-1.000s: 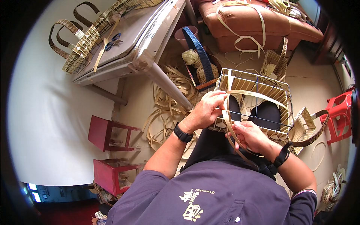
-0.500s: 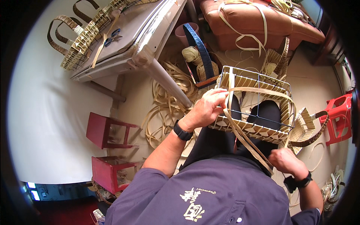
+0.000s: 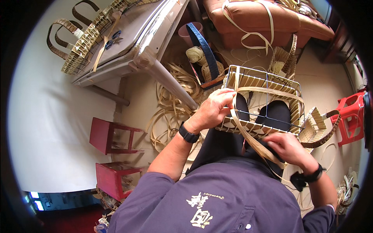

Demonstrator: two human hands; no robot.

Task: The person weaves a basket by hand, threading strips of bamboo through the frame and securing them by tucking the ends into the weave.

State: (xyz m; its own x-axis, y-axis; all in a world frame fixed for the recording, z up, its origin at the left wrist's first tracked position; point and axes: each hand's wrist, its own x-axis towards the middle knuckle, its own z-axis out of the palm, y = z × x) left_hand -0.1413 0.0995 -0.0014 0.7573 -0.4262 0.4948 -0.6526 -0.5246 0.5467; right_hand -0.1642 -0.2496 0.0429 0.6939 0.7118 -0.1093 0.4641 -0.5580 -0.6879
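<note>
A wire-frame basket (image 3: 264, 129), its sides wrapped in pale flat strips, rests over my thighs. My left hand (image 3: 216, 108) is closed at its left end, pinching a long tan flat strip (image 3: 272, 91) against the wire. From that pinch one length bows across the frame to the right, and other lengths (image 3: 248, 134) hang down toward my lap. My right hand (image 3: 288, 150) is beside these hanging lengths, below the basket's near edge. Its fingers are curled together, slightly blurred, and what they hold is hidden.
A heap of loose strips (image 3: 171, 93) lies on the floor by the table leg (image 3: 171, 83). Around me are a blue-handled basket (image 3: 208, 50), another handled basket (image 3: 316, 128), red stools (image 3: 112, 136) and a red plastic stool (image 3: 349, 116). Scissors (image 3: 112, 40) lie on the table.
My right hand has moved left and up, from the lower right to beside the hanging strips. My left hand keeps its pinch. The view has shifted slightly.
</note>
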